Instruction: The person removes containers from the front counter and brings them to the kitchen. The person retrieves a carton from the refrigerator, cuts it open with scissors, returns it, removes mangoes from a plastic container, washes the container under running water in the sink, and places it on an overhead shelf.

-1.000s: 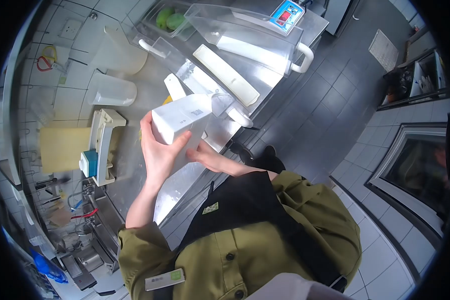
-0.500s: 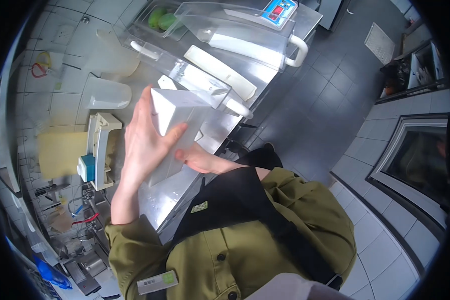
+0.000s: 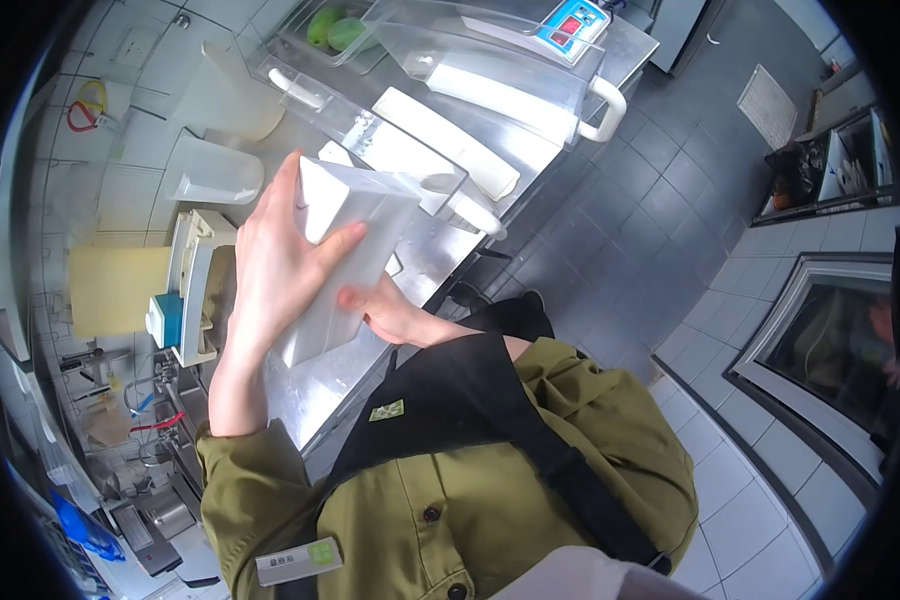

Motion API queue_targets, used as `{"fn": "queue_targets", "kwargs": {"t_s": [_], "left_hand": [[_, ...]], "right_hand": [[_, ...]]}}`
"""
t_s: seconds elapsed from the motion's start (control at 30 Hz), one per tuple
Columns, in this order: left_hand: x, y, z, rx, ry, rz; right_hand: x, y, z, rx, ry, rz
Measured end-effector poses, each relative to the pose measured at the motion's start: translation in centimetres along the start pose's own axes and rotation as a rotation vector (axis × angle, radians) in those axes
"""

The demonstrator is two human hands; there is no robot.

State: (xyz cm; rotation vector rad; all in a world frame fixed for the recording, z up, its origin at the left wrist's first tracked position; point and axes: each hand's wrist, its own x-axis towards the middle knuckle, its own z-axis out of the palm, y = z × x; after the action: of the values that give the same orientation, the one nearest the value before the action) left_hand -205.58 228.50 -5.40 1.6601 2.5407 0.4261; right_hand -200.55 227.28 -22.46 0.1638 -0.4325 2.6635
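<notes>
Both of my hands are on a white rectangular box [image 3: 360, 205], held tilted above the steel counter [image 3: 332, 385]. My left hand [image 3: 280, 250] wraps round its left side, with the thumb across the near face. Lower on the right side, my right hand [image 3: 390, 310] grips the box, its thumb on the near face and its other fingers mostly hidden. Just beyond the box lies a clear bin with white handles [image 3: 395, 145]. A long white tray or lid [image 3: 448, 145] lies beside that bin.
A larger clear bin [image 3: 500, 95], a scale [image 3: 573, 28] and a container of green fruit [image 3: 345, 32] stand at the back. At left are a translucent jug [image 3: 215, 172], a white rack [image 3: 198, 285] and a sink area [image 3: 170, 510]. The counter edge borders the dark floor [image 3: 620, 220].
The box has moved left in view and tilted, so its long face shows more and its printed face less. Both hands have shifted with it and still hold it.
</notes>
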Motion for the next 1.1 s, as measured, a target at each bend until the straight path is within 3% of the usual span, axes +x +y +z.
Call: {"fn": "queue_targets", "kwargs": {"t_s": [1.1], "left_hand": [[-1.4,-1.1,1.7,-0.109,0.142,-0.102]], "right_hand": [[-0.5,-1.4,-0.7,-0.022,0.075,0.001]]}}
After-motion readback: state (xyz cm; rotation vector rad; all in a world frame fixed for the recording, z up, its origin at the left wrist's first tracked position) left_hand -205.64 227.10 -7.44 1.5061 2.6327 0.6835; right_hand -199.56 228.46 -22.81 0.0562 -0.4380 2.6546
